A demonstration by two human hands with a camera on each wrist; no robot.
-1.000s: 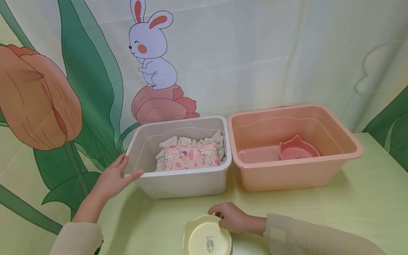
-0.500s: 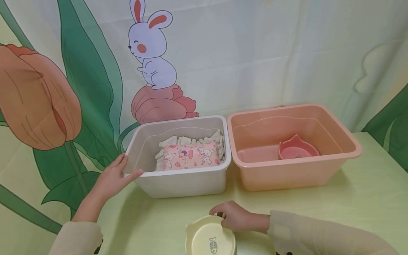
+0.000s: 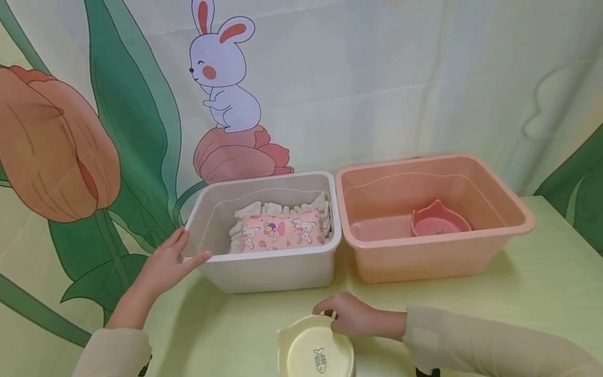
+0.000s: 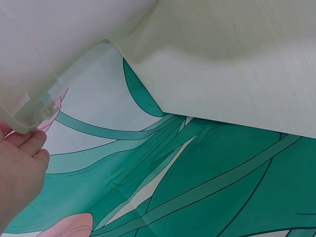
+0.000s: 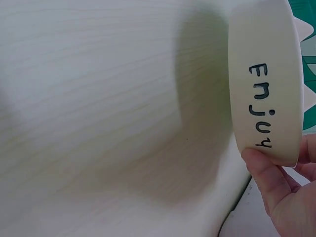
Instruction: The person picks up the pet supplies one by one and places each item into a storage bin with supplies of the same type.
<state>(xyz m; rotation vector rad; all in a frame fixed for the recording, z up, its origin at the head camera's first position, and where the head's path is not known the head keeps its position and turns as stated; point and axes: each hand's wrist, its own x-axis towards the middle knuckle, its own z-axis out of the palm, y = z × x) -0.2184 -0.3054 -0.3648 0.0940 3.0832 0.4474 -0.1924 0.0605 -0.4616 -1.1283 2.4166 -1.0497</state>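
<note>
In the head view my left hand (image 3: 168, 264) holds the front left corner of a light grey plastic bin (image 3: 278, 272), thumb over the front rim. Its curled fingers show at the rim's underside in the left wrist view. My right hand (image 3: 354, 315) pinches the far right edge of a pale yellow cat-eared bowl (image 3: 301, 348), which has a fish drawing inside. The frame's bottom edge cuts off the bowl's near side. Seen from the right wrist, the bowl's wall (image 5: 266, 44) carries dark lettering, and the thumb presses near its lower edge.
A pink cushion (image 3: 282, 230) with cream ruffles lies inside the grey bin. Beside it on the right stands a peach bin (image 3: 424, 262) holding a pink cat-eared bowl (image 3: 438, 220). Behind both hangs a printed cloth (image 3: 377, 78). The tabletop (image 3: 226, 330) is pale green.
My right hand has shifted slightly right and away from me, and the yellow bowl has moved right with it. The left hand and both bins stay in place.
</note>
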